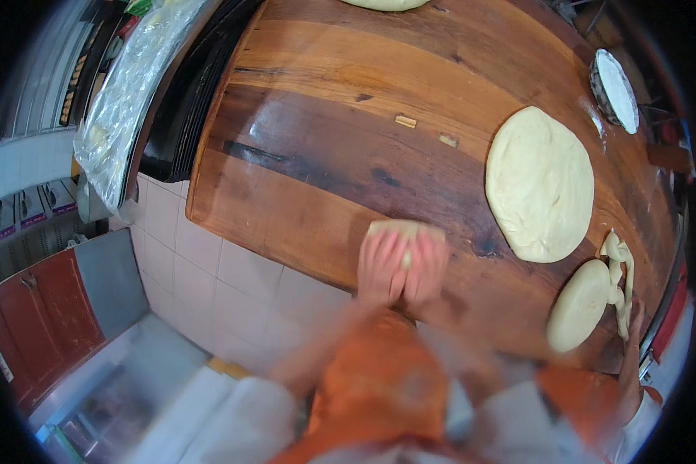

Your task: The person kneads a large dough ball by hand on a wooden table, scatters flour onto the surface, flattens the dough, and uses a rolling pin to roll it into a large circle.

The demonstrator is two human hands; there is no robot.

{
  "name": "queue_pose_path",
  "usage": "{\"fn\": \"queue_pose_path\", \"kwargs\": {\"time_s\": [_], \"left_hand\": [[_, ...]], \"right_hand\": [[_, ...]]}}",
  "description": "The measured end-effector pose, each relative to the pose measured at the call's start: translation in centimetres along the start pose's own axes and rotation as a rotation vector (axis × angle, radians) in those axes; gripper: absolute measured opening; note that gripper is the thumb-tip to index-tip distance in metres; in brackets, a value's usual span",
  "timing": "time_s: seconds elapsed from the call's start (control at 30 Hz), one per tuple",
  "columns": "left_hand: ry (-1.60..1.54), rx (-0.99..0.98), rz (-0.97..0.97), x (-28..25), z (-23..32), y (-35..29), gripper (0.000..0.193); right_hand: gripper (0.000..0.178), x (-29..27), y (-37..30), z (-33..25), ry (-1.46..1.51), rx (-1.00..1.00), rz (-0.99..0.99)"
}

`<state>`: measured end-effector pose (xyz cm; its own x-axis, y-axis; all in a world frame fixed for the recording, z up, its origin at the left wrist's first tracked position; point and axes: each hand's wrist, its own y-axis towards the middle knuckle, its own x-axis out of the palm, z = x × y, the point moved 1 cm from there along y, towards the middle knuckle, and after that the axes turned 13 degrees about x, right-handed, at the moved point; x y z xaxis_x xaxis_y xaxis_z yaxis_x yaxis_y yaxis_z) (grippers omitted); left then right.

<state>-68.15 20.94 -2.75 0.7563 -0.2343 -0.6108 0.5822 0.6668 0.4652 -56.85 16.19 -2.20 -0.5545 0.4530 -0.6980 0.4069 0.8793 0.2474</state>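
Note:
My left hand (pixel 379 267) and my right hand (pixel 428 267) lie side by side at the near edge of the wooden table. Both press down on a small piece of dough (pixel 404 226), with fingers bent over it. Pale dough shows beyond the fingertips and between the hands; the rest is hidden under them. Motion blurs my forearms slightly. To the right, a large flat round of dough (pixel 540 185) rests on the table. Nearer me on that side lie a smaller oval dough (pixel 578 305) and a torn dough strip (pixel 617 271).
The wooden table (pixel 317 139) has two small inlaid patches. A bowl of white powder (pixel 616 89) stands far right. Another person's hand (pixel 634 329) is by the dough strip. Left of the table are dark stacked trays (pixel 197 100) and a plastic-covered board (pixel 131 100). More dough (pixel 387 3) shows at the top.

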Motion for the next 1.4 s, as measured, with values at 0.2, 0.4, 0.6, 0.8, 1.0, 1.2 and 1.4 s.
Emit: {"fn": "queue_pose_path", "kwargs": {"time_s": [0.2, 0.4, 0.6, 0.8, 1.0, 1.2, 1.4], "left_hand": [[0.067, -0.117, -0.194, 0.0, -1.2, -4.5, 0.041], [0.154, -0.119, -0.072, 2.0, -6.9, 14.3, 0.037], [0.359, -0.148, -0.182, 2.1, -13.3, 21.6, 0.037], [0.375, -0.163, -0.189, 3.3, -16.6, 27.0, 0.040], [-0.251, -0.408, -0.366, -1.4, -13.6, 27.1, 0.040], [-0.044, 0.201, -0.147, -3.7, -8.3, 13.7, 0.029], [-0.140, -0.071, 0.197, -4.7, -12.9, 17.9, 0.028]], "right_hand": [[0.035, 2.5, -3.2, 0.5, -0.138, -0.046, -0.058], [0.040, 2.8, 15.0, 2.0, -0.241, 0.140, -0.030], [0.040, 6.8, 23.9, 2.7, -0.389, 0.162, -0.005], [0.044, 8.5, 29.3, 4.5, -0.438, 0.248, 0.041], [0.046, 4.1, 28.0, 2.7, 0.083, 0.479, -0.294], [0.022, 1.3, 15.0, -0.7, -0.010, 0.016, -0.028], [0.031, -0.4, 21.6, 3.8, 0.369, 0.549, 0.034]]}}
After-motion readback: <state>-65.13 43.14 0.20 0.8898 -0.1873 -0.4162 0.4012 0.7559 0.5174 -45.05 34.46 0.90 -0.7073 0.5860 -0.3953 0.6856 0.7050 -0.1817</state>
